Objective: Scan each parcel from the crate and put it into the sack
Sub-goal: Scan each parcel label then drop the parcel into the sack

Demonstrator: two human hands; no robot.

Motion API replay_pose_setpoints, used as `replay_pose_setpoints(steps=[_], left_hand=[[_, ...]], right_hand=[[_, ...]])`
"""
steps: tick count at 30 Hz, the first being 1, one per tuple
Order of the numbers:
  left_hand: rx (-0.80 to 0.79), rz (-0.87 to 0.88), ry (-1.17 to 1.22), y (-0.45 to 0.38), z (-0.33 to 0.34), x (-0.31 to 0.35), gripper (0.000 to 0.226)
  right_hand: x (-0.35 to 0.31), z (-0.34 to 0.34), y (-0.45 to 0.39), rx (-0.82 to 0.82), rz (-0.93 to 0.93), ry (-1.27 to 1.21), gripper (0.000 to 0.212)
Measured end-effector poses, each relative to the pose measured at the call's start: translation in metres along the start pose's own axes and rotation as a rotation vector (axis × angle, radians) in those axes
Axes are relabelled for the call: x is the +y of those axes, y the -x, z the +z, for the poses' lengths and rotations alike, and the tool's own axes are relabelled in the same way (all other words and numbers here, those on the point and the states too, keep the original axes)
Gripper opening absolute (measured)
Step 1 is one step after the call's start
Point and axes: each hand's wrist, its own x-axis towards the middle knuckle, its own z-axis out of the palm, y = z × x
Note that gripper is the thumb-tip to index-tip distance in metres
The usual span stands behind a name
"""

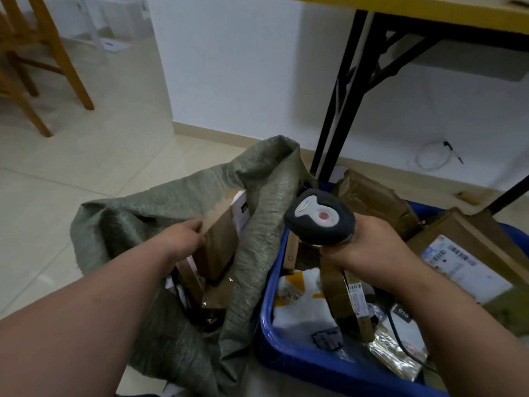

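My left hand [183, 239] reaches into the mouth of the grey-green woven sack [257, 202] and holds the edge of a brown cardboard parcel [220, 245] that stands inside it. Its fingertips are hidden behind the parcel's edge. My right hand [369, 247] grips the handle of a dark grey barcode scanner [320, 219] with a white top and a red button, held over the blue crate [269, 305]. Several parcels lie in the crate: brown boxes, a white and yellow bag [300, 299], and a large box with a white label [463, 262].
A folding table with black legs [340, 110] stands just behind the crate. A white wall corner [217, 67] rises beyond the sack. Wooden chair legs [63, 58] are at the far left on the tiled floor. A white cable [432, 156] lies by the wall.
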Motion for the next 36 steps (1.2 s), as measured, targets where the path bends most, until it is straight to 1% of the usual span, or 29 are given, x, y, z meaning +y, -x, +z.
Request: replay_pose_setpoints(steps=[2, 4, 7, 8, 10, 11, 12, 13, 14, 15, 16, 17, 19, 22, 27, 29, 32, 34, 36], left_hand=[[-0.048, -0.011, -0.077, -0.005, 0.002, 0.001, 0.059], [-0.069, -0.009, -0.149, -0.007, 0.003, 0.004, 0.052], [-0.125, -0.051, -0.385, -0.003, 0.008, 0.003, 0.038], [-0.166, -0.079, -0.399, -0.001, 0.011, 0.002, 0.035], [-0.208, -0.074, -0.441, 0.004, 0.019, 0.000, 0.037], [-0.160, -0.055, -0.464, 0.006, 0.020, 0.002, 0.040], [-0.047, -0.008, -0.464, 0.007, 0.020, 0.007, 0.042], [0.061, 0.045, -0.414, 0.009, 0.018, 0.015, 0.042], [0.136, 0.088, -0.314, 0.012, 0.017, 0.022, 0.042], [0.176, 0.129, -0.218, 0.015, 0.017, 0.031, 0.042], [0.179, 0.158, -0.140, 0.019, 0.018, 0.040, 0.042], [0.166, 0.182, -0.093, 0.024, 0.020, 0.048, 0.042], [0.147, 0.248, -0.076, 0.035, 0.029, 0.063, 0.042], [0.106, 0.326, -0.031, 0.048, 0.050, 0.084, 0.042], [-0.018, 0.372, -0.055, 0.057, 0.096, 0.109, 0.039], [-0.090, 0.356, -0.105, 0.054, 0.119, 0.116, 0.041], [-0.184, 0.282, -0.150, 0.044, 0.156, 0.122, 0.047], [-0.200, 0.241, -0.194, 0.036, 0.181, 0.124, 0.055], [-0.182, 0.233, -0.268, 0.026, 0.203, 0.123, 0.066]], right_hand=[[0.006, -0.002, -0.002, 0.013, -0.004, 0.019, 0.010], [0.010, -0.004, -0.004, 0.030, -0.001, 0.029, 0.011], [0.016, -0.008, -0.003, 0.057, 0.053, -0.055, 0.014], [0.018, -0.009, -0.001, 0.067, 0.071, -0.086, 0.015], [0.022, -0.013, 0.004, 0.083, 0.099, -0.136, 0.017], [0.023, -0.015, 0.007, 0.089, 0.110, -0.149, 0.017], [0.025, -0.017, 0.010, 0.094, 0.119, -0.145, 0.017], [0.027, -0.020, 0.012, 0.101, 0.126, -0.125, 0.018], [0.029, -0.024, 0.014, 0.112, 0.133, -0.099, 0.018], [0.033, -0.028, 0.017, 0.129, 0.144, -0.085, 0.018], [0.037, -0.032, 0.019, 0.150, 0.162, -0.089, 0.017], [0.042, -0.036, 0.021, 0.173, 0.184, -0.105, 0.016], [0.054, -0.045, 0.025, 0.206, 0.244, -0.156, 0.013], [0.074, -0.055, 0.030, 0.227, 0.383, -0.267, 0.009], [0.106, -0.061, 0.039, 0.189, 0.537, -0.366, 0.008], [0.117, -0.058, 0.043, 0.164, 0.579, -0.375, 0.008], [0.129, -0.054, 0.043, 0.131, 0.586, -0.341, 0.012], [0.136, -0.053, 0.040, 0.121, 0.585, -0.335, 0.013], [0.143, -0.052, 0.037, 0.099, 0.584, -0.310, 0.014]])
